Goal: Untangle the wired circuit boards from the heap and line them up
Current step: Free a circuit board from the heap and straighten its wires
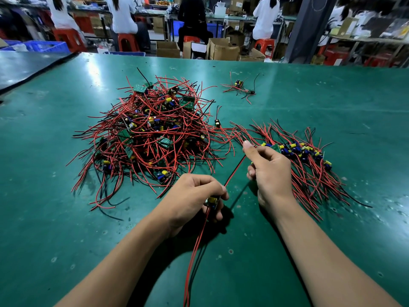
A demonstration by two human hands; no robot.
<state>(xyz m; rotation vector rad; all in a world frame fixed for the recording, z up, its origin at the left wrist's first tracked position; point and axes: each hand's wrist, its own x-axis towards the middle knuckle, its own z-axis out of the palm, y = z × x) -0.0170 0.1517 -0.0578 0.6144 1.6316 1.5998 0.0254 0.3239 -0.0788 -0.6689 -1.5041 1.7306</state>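
On the left of the green table (332, 96) lies the one big heap (143, 129), red and black wires knotted over green boards, too many and too buried to count. Just near of its right edge, my left hand (194, 196) curls around a single board (212, 201), already free of the heap, with its other wires trailing toward me off the near edge. One red wire (234, 169) runs taut from that board up and right. Far beyond it sits one small stray bundle (240, 87), apart from everything, with what looks like two boards. My right hand (269, 171) pinches the far end of the taut wire, fingers curled in. At the far right is the one row (298, 151) of finished boards, perhaps eight, packed side by side so I cannot count them surely, wires fanned far and near. I judge I am straightening this board's leads before placing it. The next move calls for carrying it right, setting it at the row's left end beside the last board, and laying its wires parallel with the others without dragging them out of line.
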